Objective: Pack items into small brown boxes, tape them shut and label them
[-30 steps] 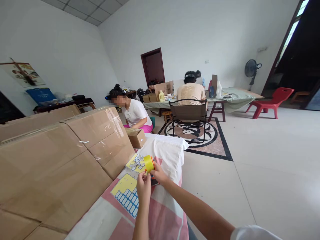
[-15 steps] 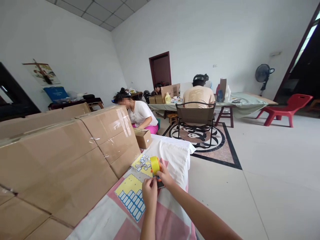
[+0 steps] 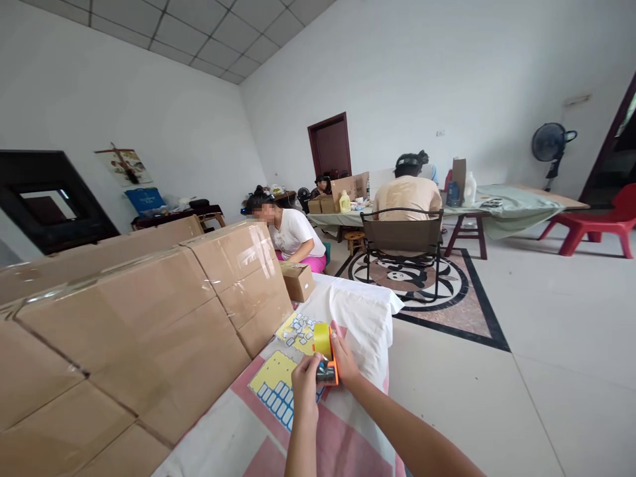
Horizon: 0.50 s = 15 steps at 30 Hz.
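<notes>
In my hands is a tape dispenser with an orange frame, a black part and a yellow tape roll (image 3: 322, 338). My right hand (image 3: 344, 361) grips it from the right side, fingers wrapped round the frame. Against the black part (image 3: 326, 371) my left hand (image 3: 305, 373) is closed, its fingertips partly hidden. Below the hands lies a yellow sheet with rows of white, blue-edged boxes (image 3: 276, 389). Just beyond is a second yellow sheet with scattered white pieces (image 3: 299, 331). Both sheets rest on a pink and white cloth (image 3: 218, 430).
A wall of taped cardboard boxes (image 3: 163, 331) stands along the left, with a small carton (image 3: 298, 281) at its far end. A person in a white shirt (image 3: 298, 235) bends behind it. Another person (image 3: 407, 195) sits in a folding chair (image 3: 401, 233) at a far table.
The view has swung left, shifting the scene rightward. The tape dispenser has turned, so its black part and orange frame show more. My left fingers have moved onto the black part.
</notes>
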Each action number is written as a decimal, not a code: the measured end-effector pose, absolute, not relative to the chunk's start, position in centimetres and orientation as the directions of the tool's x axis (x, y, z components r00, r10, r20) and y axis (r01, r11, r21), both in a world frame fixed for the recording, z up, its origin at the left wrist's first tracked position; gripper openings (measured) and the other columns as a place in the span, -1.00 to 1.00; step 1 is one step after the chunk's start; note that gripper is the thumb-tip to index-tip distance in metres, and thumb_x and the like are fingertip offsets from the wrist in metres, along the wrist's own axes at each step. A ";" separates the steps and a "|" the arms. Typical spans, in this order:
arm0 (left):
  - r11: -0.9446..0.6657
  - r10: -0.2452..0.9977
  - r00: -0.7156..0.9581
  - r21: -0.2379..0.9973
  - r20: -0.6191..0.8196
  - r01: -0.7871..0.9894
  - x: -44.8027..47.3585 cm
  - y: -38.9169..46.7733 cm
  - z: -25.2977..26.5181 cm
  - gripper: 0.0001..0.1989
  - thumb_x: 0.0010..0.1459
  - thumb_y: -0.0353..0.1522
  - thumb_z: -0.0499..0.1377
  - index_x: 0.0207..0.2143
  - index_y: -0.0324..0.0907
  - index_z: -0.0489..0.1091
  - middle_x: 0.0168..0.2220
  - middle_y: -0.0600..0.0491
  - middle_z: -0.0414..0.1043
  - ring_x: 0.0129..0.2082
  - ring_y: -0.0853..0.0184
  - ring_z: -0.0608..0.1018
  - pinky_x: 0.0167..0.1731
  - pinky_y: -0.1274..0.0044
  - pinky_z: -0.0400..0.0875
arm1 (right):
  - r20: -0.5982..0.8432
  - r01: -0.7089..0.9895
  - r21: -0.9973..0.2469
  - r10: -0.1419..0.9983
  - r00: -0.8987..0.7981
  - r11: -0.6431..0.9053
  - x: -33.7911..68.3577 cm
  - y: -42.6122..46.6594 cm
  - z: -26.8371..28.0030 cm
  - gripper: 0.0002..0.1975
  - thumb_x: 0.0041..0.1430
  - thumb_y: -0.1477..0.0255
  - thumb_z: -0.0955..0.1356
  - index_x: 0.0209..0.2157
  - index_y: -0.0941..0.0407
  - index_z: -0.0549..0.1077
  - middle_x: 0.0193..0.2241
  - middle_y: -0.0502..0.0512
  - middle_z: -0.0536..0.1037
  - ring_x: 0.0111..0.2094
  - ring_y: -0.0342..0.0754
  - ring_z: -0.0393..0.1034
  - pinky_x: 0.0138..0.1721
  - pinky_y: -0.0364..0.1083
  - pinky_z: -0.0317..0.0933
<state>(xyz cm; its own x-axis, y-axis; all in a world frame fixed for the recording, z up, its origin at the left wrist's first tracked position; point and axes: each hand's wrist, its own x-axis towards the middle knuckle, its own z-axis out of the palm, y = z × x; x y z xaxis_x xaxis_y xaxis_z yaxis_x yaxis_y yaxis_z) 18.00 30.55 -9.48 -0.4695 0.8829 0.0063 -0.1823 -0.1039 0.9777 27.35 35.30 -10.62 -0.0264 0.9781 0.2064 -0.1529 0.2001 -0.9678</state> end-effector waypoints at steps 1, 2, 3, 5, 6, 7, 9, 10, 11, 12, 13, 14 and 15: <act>-0.106 0.881 -0.473 0.977 0.007 -0.183 18.0 30.4 -9.4 -0.50 -0.21 0.07 0.35 -0.57 -0.22 0.52 -0.54 0.04 0.45 -0.45 0.26 0.50 -0.43 0.48 0.41 | 0.215 -0.141 -0.968 0.976 -0.037 0.208 27.4 35.2 -10.5 -0.47 0.24 -0.11 0.17 -0.30 0.01 0.50 -0.22 0.20 0.57 -0.12 0.17 0.43 -0.12 0.09 0.37; -0.111 0.879 -0.476 0.978 0.013 -0.179 17.9 30.3 -9.3 -0.51 -0.21 0.06 0.35 -0.58 -0.22 0.52 -0.54 0.04 0.43 -0.45 0.27 0.50 -0.42 0.48 0.41 | 0.222 -0.130 -0.968 0.974 -0.045 0.215 27.4 35.2 -10.4 -0.46 0.24 -0.13 0.16 -0.32 0.01 0.49 -0.25 0.19 0.56 -0.16 0.17 0.43 -0.16 0.08 0.36; -0.120 0.876 -0.482 0.978 0.024 -0.171 17.8 30.1 -9.2 -0.52 -0.21 0.05 0.36 -0.57 -0.22 0.52 -0.53 0.05 0.43 -0.43 0.27 0.50 -0.40 0.49 0.40 | 0.230 -0.122 -0.967 0.972 -0.051 0.223 27.4 35.2 -10.4 -0.44 0.24 -0.14 0.16 -0.36 0.01 0.48 -0.29 0.18 0.55 -0.21 0.15 0.42 -0.19 0.06 0.35; -0.146 0.865 -0.499 0.979 0.055 -0.145 17.5 30.0 -9.1 -0.55 -0.21 0.01 0.38 -0.57 -0.21 0.52 -0.49 0.06 0.43 -0.38 0.28 0.49 -0.36 0.51 0.40 | 0.251 -0.102 -0.965 0.966 -0.066 0.243 27.2 35.3 -10.5 -0.42 0.25 -0.16 0.14 -0.41 0.02 0.44 -0.36 0.15 0.53 -0.29 0.11 0.40 -0.26 0.03 0.32; -0.159 0.858 -0.509 0.979 0.072 -0.130 17.4 30.0 -9.0 -0.57 -0.21 -0.01 0.39 -0.56 -0.21 0.52 -0.47 0.06 0.42 -0.36 0.29 0.49 -0.33 0.52 0.39 | 0.262 -0.093 -0.962 0.962 -0.076 0.255 27.1 35.4 -10.7 -0.41 0.26 -0.16 0.13 -0.43 0.03 0.41 -0.39 0.13 0.51 -0.33 0.08 0.39 -0.28 0.01 0.30; -0.171 0.851 -0.518 0.978 0.087 -0.117 17.3 30.0 -8.9 -0.58 -0.21 -0.02 0.40 -0.54 -0.20 0.52 -0.45 0.06 0.42 -0.34 0.29 0.49 -0.31 0.52 0.39 | 0.274 -0.082 -0.960 0.958 -0.087 0.267 27.0 35.5 -10.8 -0.41 0.27 -0.16 0.12 -0.44 0.03 0.40 -0.40 0.12 0.50 -0.35 0.06 0.37 -0.30 0.00 0.29; -0.184 0.843 -0.527 0.978 0.104 -0.100 17.0 30.1 -8.7 -0.58 -0.20 -0.02 0.41 -0.50 -0.20 0.53 -0.42 0.04 0.45 -0.31 0.26 0.51 -0.27 0.50 0.40 | 0.296 -0.061 -0.955 0.948 -0.116 0.291 26.7 35.5 -11.1 -0.42 0.29 -0.14 0.11 -0.44 0.04 0.38 -0.42 0.10 0.48 -0.38 0.03 0.35 -0.32 -0.02 0.26; -0.188 0.841 -0.530 0.977 0.108 -0.098 16.8 30.1 -8.6 -0.57 -0.19 -0.01 0.40 -0.46 -0.20 0.55 -0.39 0.02 0.48 -0.28 0.24 0.52 -0.25 0.49 0.41 | 0.304 -0.048 -0.953 0.944 -0.129 0.300 26.7 35.5 -11.2 -0.42 0.30 -0.12 0.11 -0.44 0.05 0.38 -0.44 0.10 0.47 -0.40 0.03 0.34 -0.33 -0.03 0.25; -0.191 0.838 -0.535 0.977 0.111 -0.097 16.7 30.1 -8.5 -0.55 -0.17 0.00 0.40 -0.42 -0.20 0.56 -0.35 -0.01 0.52 -0.25 0.20 0.54 -0.22 0.47 0.42 | 0.311 -0.036 -0.950 0.940 -0.142 0.309 26.6 35.5 -11.3 -0.42 0.31 -0.11 0.11 -0.44 0.06 0.37 -0.45 0.09 0.46 -0.40 0.02 0.34 -0.34 -0.03 0.24; -0.194 0.833 -0.542 0.976 0.112 -0.096 16.5 30.0 -8.5 -0.54 -0.15 0.01 0.39 -0.38 -0.19 0.57 -0.32 -0.04 0.54 -0.21 0.17 0.55 -0.19 0.45 0.43 | 0.318 -0.024 -0.948 0.936 -0.154 0.318 26.6 35.5 -11.4 -0.42 0.31 -0.11 0.11 -0.45 0.06 0.37 -0.47 0.08 0.44 -0.41 0.02 0.33 -0.34 -0.04 0.24; -0.196 0.826 -0.552 0.976 0.113 -0.094 16.4 29.9 -8.4 -0.52 -0.13 0.02 0.37 -0.35 -0.19 0.58 -0.28 -0.07 0.56 -0.17 0.14 0.56 -0.17 0.43 0.44 | 0.325 -0.014 -0.945 0.931 -0.166 0.327 26.5 35.5 -11.4 -0.42 0.31 -0.10 0.12 -0.45 0.07 0.38 -0.48 0.08 0.43 -0.41 0.02 0.33 -0.34 -0.04 0.23; -0.197 0.817 -0.565 0.976 0.113 -0.091 16.3 29.8 -8.4 -0.51 -0.12 0.03 0.36 -0.32 -0.19 0.58 -0.24 -0.09 0.57 -0.14 0.13 0.56 -0.14 0.41 0.44 | 0.332 -0.005 -0.942 0.926 -0.178 0.336 26.5 35.5 -11.5 -0.43 0.31 -0.10 0.14 -0.45 0.07 0.38 -0.49 0.07 0.43 -0.41 0.01 0.33 -0.34 -0.05 0.23; -0.195 0.809 -0.578 0.977 0.110 -0.088 16.2 29.6 -8.4 -0.50 -0.11 0.03 0.36 -0.29 -0.19 0.58 -0.20 -0.11 0.57 -0.15 0.13 0.57 -0.14 0.40 0.45 | 0.338 0.001 -0.939 0.922 -0.190 0.344 26.5 35.5 -11.6 -0.44 0.31 -0.09 0.15 -0.44 0.07 0.40 -0.50 0.07 0.42 -0.41 0.01 0.34 -0.35 -0.05 0.23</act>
